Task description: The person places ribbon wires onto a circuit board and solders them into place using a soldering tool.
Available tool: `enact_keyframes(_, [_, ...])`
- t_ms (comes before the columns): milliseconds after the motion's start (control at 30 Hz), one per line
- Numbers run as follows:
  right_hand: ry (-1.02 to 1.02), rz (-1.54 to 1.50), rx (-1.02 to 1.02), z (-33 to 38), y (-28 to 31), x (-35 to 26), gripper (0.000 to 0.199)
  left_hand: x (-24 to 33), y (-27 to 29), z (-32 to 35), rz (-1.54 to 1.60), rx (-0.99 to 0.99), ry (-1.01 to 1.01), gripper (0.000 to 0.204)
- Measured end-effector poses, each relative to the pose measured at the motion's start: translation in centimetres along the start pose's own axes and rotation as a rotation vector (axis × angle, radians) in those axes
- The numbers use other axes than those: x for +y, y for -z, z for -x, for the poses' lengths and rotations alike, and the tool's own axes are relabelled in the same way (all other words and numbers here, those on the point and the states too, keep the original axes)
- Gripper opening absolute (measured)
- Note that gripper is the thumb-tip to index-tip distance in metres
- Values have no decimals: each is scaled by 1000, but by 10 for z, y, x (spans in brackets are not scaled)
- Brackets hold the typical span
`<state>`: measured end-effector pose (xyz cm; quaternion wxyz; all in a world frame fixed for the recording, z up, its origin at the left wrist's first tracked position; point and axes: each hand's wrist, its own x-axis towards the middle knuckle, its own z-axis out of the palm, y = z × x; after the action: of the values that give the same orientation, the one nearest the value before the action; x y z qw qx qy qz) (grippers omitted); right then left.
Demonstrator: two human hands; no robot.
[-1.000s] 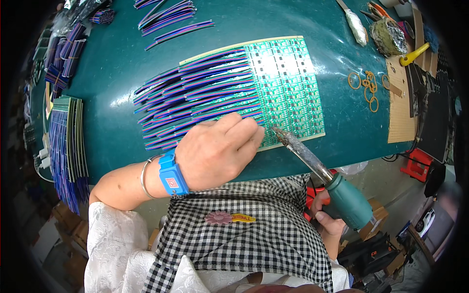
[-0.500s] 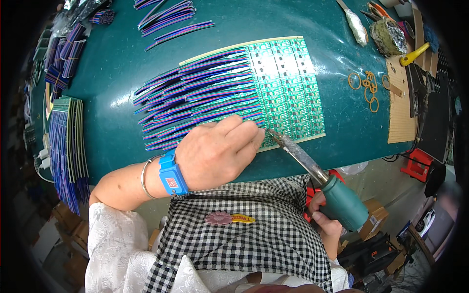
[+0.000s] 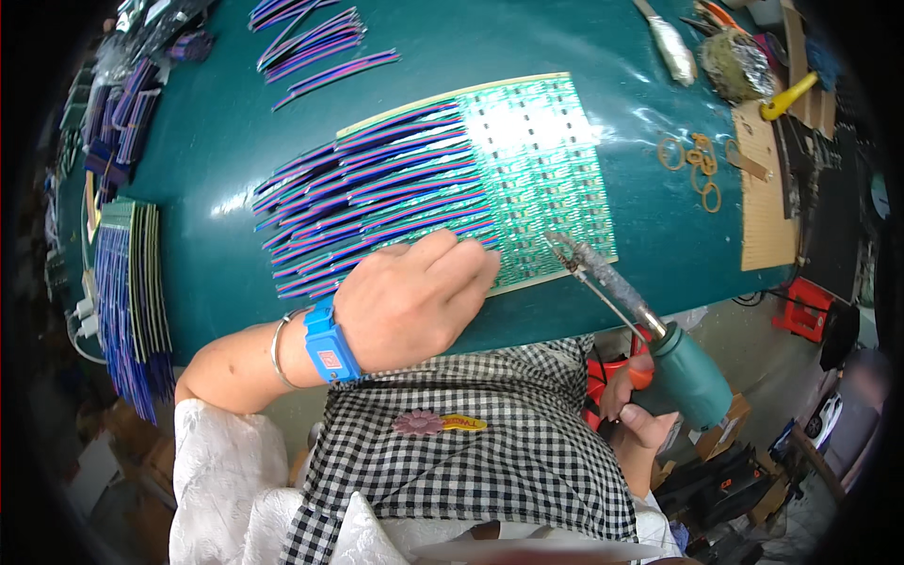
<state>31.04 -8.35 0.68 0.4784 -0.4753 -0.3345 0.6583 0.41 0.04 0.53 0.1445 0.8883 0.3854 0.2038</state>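
A green circuit board panel (image 3: 551, 179) lies on the table, its right part a grid of small boards. Flat strips of blue, red and dark wire (image 3: 377, 202) cover its left part and run out past the left edge. My left hand (image 3: 405, 297) is closed in a pinch over the wire strips at the near edge; its fingertips hide what they grip. In my right hand (image 3: 640, 414) is a soldering iron (image 3: 692, 377) with a thick green handle. Its metal tip points up-left over the panel's near right part, apart from my left fingertips.
More wire strips (image 3: 315, 47) lie at the far left. Boards with wires attached (image 3: 127, 282) hang over the left table edge, near bundled wires (image 3: 122, 122). Rubber bands (image 3: 702, 165), cardboard (image 3: 765, 202), a foil-wrapped tool (image 3: 670, 47) and a yellow handle (image 3: 789, 96) are at right.
The soldering iron has moved right, its tip away from my left fingertips. More of its red part and thin rod shows. My left hand stays at the wires; the whole view has shifted slightly.
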Motion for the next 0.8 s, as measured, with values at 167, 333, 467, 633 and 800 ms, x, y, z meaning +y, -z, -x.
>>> enact_keyframes(167, [362,-135,-210,-46,24,-10,63,1,5,-1,-33,6,-13,39])
enact_keyframes(333, [669,-173,-73,-95,22,-56,62,1,5,5,-69,1,-1,37])
enact_keyframes(467, [584,-178,52,-148,32,-87,48,4,21,8,-38,-55,106,33])
enact_keyframes(633, [566,53,249,-169,26,-90,43,0,86,25,51,-278,322,31])
enact_keyframes(800, [598,112,247,-141,24,-87,50,-65,105,22,-21,-48,380,12])
